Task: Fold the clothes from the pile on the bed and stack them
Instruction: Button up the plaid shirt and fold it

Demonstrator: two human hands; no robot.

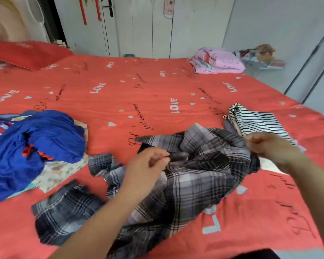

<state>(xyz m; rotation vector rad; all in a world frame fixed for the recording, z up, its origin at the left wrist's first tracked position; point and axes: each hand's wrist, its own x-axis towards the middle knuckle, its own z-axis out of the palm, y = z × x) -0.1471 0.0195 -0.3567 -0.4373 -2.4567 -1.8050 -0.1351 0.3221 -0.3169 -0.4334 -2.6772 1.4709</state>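
A grey and black plaid shirt (191,184) lies crumpled on the red bed cover (120,94) in front of me. My left hand (148,165) pinches the plaid cloth near its middle. My right hand (269,146) grips the shirt's right edge, lifting it a little. The pile of clothes (32,146) sits at the left, with a blue garment on top and floral cloth under it. A black and white striped garment (256,120), folded, lies just behind my right hand.
A red pillow (26,53) lies at the far left by the headboard. A folded pink blanket (217,60) rests on the bed's far right corner. White wardrobe doors (142,25) stand behind the bed. The floor shows along the right edge.
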